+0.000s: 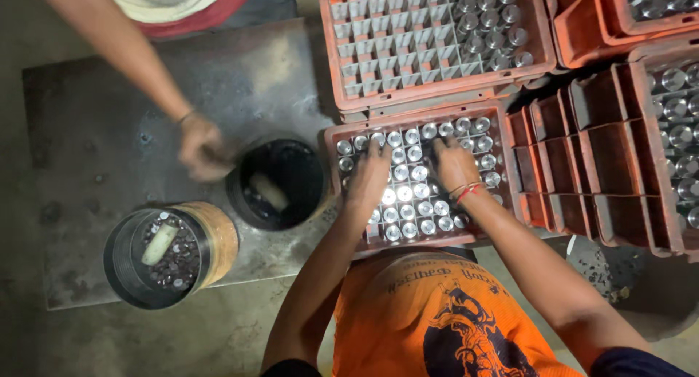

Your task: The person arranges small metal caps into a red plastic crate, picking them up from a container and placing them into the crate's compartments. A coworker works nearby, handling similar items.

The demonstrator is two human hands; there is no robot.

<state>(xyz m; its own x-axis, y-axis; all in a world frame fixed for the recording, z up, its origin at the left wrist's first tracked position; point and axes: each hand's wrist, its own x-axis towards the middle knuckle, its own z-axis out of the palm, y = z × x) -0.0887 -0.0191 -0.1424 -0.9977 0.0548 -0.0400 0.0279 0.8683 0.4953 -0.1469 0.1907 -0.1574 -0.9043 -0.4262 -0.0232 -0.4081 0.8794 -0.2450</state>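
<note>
1. Over a red divided crate (502, 140) on a dark workshop floor, a person in an orange shirt lowers both hands onto rows of shiny metal cylinders (408, 195) standing upright in its cells.

2. Left hand (370, 174) lies palm down on the crate's left half, fingers curled onto the cylinder tops; whether it grips one cannot be told; right hand (453, 163), a red thread at its wrist, is likewise bent over the upper middle rows, fingertips among the parts, its grasp hidden.

3. Judging by the cells, this crate looks nearly full; almost every visible compartment shows a bright round top; the crate behind it (429, 42) is filled only at its right end, most of its cells being bare.

4. Another person's hand (202, 152), blurred, reaches to the rim of a black bucket (277, 184) just left of the crate; a second round container (169, 253) nearer the camera holds small metal pieces and a pale stick; both stand on a grey metal sheet (95, 129).

5. More red crates (604, 166), some bare, some loaded, crowd the right side.
</note>
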